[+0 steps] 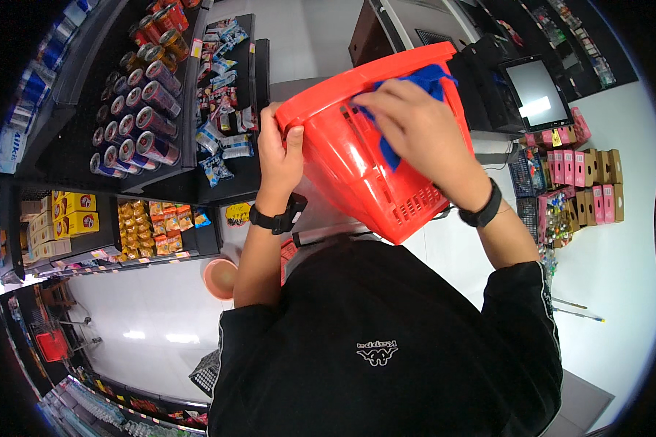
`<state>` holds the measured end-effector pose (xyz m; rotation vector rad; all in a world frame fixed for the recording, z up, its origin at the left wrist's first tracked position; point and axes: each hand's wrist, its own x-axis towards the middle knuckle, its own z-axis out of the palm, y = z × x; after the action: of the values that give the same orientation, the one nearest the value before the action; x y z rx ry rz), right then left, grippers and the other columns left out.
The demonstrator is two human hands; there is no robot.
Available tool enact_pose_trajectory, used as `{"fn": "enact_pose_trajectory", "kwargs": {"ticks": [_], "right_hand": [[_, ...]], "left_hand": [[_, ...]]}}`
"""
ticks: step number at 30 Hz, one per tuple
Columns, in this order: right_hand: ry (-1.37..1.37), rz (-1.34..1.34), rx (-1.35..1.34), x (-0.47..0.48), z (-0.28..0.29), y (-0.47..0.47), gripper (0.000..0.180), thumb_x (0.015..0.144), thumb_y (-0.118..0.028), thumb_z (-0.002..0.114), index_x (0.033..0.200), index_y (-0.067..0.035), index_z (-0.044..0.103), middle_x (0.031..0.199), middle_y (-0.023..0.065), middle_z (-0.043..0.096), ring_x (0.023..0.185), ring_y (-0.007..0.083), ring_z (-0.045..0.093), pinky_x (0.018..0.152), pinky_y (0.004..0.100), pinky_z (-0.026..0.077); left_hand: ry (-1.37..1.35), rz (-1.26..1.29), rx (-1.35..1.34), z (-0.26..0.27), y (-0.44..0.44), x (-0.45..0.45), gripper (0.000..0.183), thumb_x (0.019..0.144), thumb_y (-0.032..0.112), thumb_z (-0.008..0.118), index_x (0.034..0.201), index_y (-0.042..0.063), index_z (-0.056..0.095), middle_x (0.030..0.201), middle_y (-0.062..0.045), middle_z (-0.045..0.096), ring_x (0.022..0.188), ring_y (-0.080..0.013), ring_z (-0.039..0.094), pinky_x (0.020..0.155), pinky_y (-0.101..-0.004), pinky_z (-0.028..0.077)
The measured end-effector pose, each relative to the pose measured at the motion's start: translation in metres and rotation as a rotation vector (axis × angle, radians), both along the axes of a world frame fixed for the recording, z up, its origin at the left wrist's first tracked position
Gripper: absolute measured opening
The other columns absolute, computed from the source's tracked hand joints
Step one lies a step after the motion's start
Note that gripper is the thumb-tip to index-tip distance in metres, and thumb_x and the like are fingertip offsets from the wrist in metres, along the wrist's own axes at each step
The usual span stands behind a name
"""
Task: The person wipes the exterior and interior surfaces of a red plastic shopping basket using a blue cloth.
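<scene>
A red plastic shopping basket [333,158] is tilted up in front of my chest, its slotted outer wall facing me. My left hand [281,153] grips the basket's rim at the left corner, thumb on the near side. Against the slotted wall, my right hand [415,131] presses a blue cloth [391,155]. Part of that cloth spreads up to the rim at the upper right, and my fingers cover some of it. The inside of the basket is hidden from me. Both wrists wear black bands.
Shelves at left hold drink cans [156,120] and snack packets [224,136]. A pink plastic basin [220,278] and a dark crate [205,371] stand on the floor. At right are a counter monitor [536,93] and pink cartons [568,166]. A shopping cart [54,341] stands far left.
</scene>
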<state>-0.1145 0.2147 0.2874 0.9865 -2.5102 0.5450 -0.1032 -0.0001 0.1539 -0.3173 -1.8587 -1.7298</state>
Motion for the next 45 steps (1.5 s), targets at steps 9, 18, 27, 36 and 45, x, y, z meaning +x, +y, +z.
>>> {"fn": "enact_pose_trajectory", "kwargs": {"ticks": [9, 18, 27, 36, 45], "right_hand": [[-0.009, 0.171, 0.060, -0.011, 0.003, -0.001, 0.027, 0.086, -0.008, 0.069, 0.111, -0.015, 0.074, 0.100, 0.0062, 0.064, 0.092, 0.0276, 0.068, 0.074, 0.0374, 0.057], [-0.028, -0.230, -0.127, -0.098, 0.022, 0.158, 0.023, 0.100, -0.015, 0.060, 0.119, -0.005, 0.070, 0.109, 0.0138, 0.072, 0.105, 0.0308, 0.070, 0.093, 0.0346, 0.053], [-0.026, 0.278, 0.108, -0.089, 0.011, 0.050, 0.038, 0.101, -0.019, 0.057, 0.137, -0.008, 0.055, 0.139, 0.0149, 0.056, 0.131, 0.0350, 0.051, 0.113, 0.0437, 0.036], [0.015, 0.496, 0.143, -0.043, 0.011, -0.034, 0.042, 0.094, -0.017, 0.064, 0.132, -0.002, 0.057, 0.130, 0.0166, 0.058, 0.119, 0.0349, 0.056, 0.099, 0.0444, 0.044], [0.077, 0.633, 0.266, -0.028, 0.007, -0.075, 0.050, 0.083, -0.009, 0.066, 0.132, -0.004, 0.060, 0.129, 0.0099, 0.060, 0.120, 0.0289, 0.056, 0.101, 0.0390, 0.044]], "left_hand": [[-0.050, -0.094, 0.084, 0.002, -0.006, 0.003, 0.057, 0.101, 0.052, 0.062, 0.122, -0.001, 0.052, 0.109, -0.007, 0.058, 0.104, -0.0162, 0.055, 0.095, -0.0320, 0.046], [-0.064, -0.195, 0.196, 0.002, 0.000, -0.001, 0.052, 0.099, 0.048, 0.068, 0.117, 0.002, 0.053, 0.106, -0.005, 0.057, 0.101, -0.0134, 0.054, 0.094, -0.0289, 0.045], [-0.048, -0.081, 0.221, 0.000, 0.000, 0.003, 0.052, 0.099, 0.049, 0.067, 0.113, 0.001, 0.053, 0.105, -0.005, 0.057, 0.097, -0.0147, 0.054, 0.090, -0.0300, 0.045], [-0.028, -0.020, 0.067, -0.005, 0.008, 0.001, 0.057, 0.100, 0.051, 0.064, 0.119, -0.002, 0.053, 0.109, -0.011, 0.061, 0.101, -0.0184, 0.058, 0.090, -0.0332, 0.049], [-0.020, 0.034, -0.003, -0.009, 0.002, 0.000, 0.034, 0.104, 0.022, 0.058, 0.126, -0.004, 0.059, 0.125, -0.017, 0.065, 0.116, -0.0284, 0.063, 0.098, -0.0396, 0.050]]}}
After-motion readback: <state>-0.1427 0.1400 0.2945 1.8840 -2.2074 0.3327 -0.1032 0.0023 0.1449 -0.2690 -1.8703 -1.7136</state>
